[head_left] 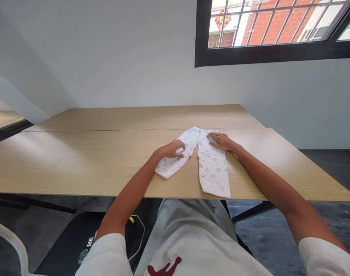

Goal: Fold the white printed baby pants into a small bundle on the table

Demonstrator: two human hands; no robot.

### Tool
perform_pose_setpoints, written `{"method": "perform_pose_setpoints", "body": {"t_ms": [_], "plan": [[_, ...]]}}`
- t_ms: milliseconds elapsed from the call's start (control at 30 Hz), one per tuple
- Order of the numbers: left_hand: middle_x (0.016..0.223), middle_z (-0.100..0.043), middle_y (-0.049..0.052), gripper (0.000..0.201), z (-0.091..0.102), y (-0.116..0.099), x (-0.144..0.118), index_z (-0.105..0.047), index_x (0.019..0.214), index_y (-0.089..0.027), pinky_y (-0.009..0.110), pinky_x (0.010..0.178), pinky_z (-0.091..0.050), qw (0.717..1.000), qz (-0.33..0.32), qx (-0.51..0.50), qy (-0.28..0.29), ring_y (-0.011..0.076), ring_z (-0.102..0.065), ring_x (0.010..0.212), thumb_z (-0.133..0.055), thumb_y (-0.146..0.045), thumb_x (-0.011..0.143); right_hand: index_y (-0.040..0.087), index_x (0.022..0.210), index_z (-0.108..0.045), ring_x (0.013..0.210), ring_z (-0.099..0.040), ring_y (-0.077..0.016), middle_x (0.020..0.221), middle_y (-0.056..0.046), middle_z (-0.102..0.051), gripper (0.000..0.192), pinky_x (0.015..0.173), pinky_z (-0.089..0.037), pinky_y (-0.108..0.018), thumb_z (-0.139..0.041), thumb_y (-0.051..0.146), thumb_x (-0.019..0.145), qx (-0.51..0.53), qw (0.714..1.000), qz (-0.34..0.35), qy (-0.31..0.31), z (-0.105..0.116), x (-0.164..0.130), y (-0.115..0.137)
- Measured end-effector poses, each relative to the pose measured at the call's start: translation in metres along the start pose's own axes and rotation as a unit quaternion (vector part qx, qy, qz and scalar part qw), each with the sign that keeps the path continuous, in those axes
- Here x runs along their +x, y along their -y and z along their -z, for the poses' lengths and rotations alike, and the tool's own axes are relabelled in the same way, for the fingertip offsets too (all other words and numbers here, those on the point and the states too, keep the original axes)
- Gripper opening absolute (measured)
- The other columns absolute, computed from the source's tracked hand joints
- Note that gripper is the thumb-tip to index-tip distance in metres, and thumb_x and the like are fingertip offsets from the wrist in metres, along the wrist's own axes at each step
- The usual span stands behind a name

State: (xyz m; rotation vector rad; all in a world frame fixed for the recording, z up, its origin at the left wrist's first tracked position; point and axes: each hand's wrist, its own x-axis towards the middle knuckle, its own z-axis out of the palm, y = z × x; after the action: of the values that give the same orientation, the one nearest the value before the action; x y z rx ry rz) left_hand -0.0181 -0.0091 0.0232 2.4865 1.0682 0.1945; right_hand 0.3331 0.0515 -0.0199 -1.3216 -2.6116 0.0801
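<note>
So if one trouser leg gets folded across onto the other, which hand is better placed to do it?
Probably the left hand: it already rests on the splayed leg of the baby trousers. The right hand lies flat by the waistband, well placed to pin the cloth.

before you: a light wood-grain bench (77,161) against a plain white wall (120,57). upper right, a black-framed window (267,53) shows a red brick facade in daylight. below, a dark grey floor (321,222) and black bench legs (34,205).
</note>
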Motion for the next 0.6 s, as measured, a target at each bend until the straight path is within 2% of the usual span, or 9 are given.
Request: {"method": "perform_pose_setpoints", "body": {"t_ms": [67, 133, 233, 300, 367, 467, 533, 600], "plan": [[0.114, -0.059, 0.01, 0.026, 0.002, -0.007, -0.001, -0.063, 0.105, -0.019, 0.039, 0.1, -0.04, 0.999, -0.023, -0.009, -0.028, 0.0284, -0.051, 0.115, -0.062, -0.03, 0.082, 0.021, 0.145, -0.051, 0.136, -0.039, -0.0365, 0.15, -0.011, -0.042, 0.051, 0.108, -0.032, -0.06, -0.038, 0.047, 0.103, -0.025, 1.0, -0.019, 0.003, 0.002, 0.0, 0.008], [0.111, -0.063, 0.009, 0.019, -0.005, -0.025, 0.0, -0.063, 0.102, -0.019, 0.038, 0.102, -0.041, 0.994, -0.076, -0.032, -0.066, 0.0253, -0.055, 0.111, -0.056, -0.026, 0.086, 0.02, 0.145, -0.05, 0.135, -0.039, -0.0371, 0.15, -0.013, -0.042, 0.051, 0.107, -0.033, -0.061, -0.036, 0.046, 0.103, -0.054, 0.998, -0.036, 0.009, 0.002, 0.0, 0.02], [0.121, -0.061, 0.011, 0.024, -0.033, -0.066, 0.007, -0.064, 0.109, -0.019, 0.041, 0.11, -0.039, 0.983, -0.155, -0.036, -0.092, 0.0251, -0.054, 0.119, -0.054, -0.034, 0.094, 0.019, 0.145, -0.048, 0.135, -0.038, -0.0378, 0.15, -0.014, -0.042, 0.05, 0.106, -0.033, -0.061, -0.034, 0.044, 0.104, -0.09, 0.994, -0.065, 0.012, 0.003, -0.002, 0.036], [0.144, -0.048, 0.014, 0.044, -0.054, -0.09, 0.011, -0.06, 0.127, -0.02, 0.051, 0.118, -0.028, 0.983, -0.173, 0.012, -0.067, 0.0321, -0.039, 0.138, -0.061, -0.046, 0.092, 0.019, 0.145, -0.048, 0.133, -0.038, -0.0378, 0.149, -0.014, -0.042, 0.05, 0.105, -0.034, -0.062, -0.034, 0.044, 0.105, -0.104, 0.991, -0.081, 0.01, 0.005, -0.003, 0.044], [0.159, -0.029, 0.012, 0.067, -0.066, -0.103, 0.013, -0.048, 0.144, -0.025, 0.059, 0.12, -0.016, 0.984, -0.165, 0.055, -0.022, 0.038, -0.018, 0.149, -0.065, -0.058, 0.088, 0.02, 0.144, -0.049, 0.132, -0.04, -0.0375, 0.148, -0.014, -0.044, 0.049, 0.103, -0.035, -0.062, -0.034, 0.045, 0.105, -0.111, 0.989, -0.094, 0.011, 0.007, -0.003, 0.048], [0.167, -0.006, 0.01, 0.098, -0.059, -0.093, 0.012, -0.032, 0.155, -0.032, 0.065, 0.119, -0.007, 0.991, -0.1, 0.082, 0.027, 0.0411, 0.002, 0.152, -0.071, -0.072, 0.075, 0.021, 0.143, -0.05, 0.13, -0.041, -0.0372, 0.147, -0.014, -0.045, 0.049, 0.098, -0.041, -0.06, -0.035, 0.048, 0.105, -0.119, 0.985, -0.122, 0.027, 0.012, -0.003, 0.053], [0.167, 0.002, 0.01, 0.118, -0.04, -0.068, 0.008, -0.022, 0.158, -0.033, 0.067, 0.118, -0.005, 0.995, -0.027, 0.082, 0.055, 0.0416, 0.006, 0.151, -0.076, -0.077, 0.063, 0.02, 0.14, -0.052, 0.128, -0.043, -0.0376, 0.144, -0.015, -0.048, 0.05, 0.095, -0.043, -0.058, -0.036, 0.051, 0.104, -0.134, 0.978, -0.152, 0.043, 0.017, -0.002, 0.058], [0.166, 0.0, 0.012, 0.129, -0.016, -0.035, 0.002, -0.015, 0.16, -0.033, 0.063, 0.12, -0.008, 0.992, 0.051, 0.068, 0.096, 0.0392, 0.001, 0.152, -0.078, -0.077, 0.056, 0.017, 0.134, -0.057, 0.122, -0.049, -0.0383, 0.136, -0.017, -0.053, 0.053, 0.094, -0.043, -0.058, -0.038, 0.055, 0.103, -0.161, 0.968, -0.182, 0.059, 0.023, -0.002, 0.067]]}}
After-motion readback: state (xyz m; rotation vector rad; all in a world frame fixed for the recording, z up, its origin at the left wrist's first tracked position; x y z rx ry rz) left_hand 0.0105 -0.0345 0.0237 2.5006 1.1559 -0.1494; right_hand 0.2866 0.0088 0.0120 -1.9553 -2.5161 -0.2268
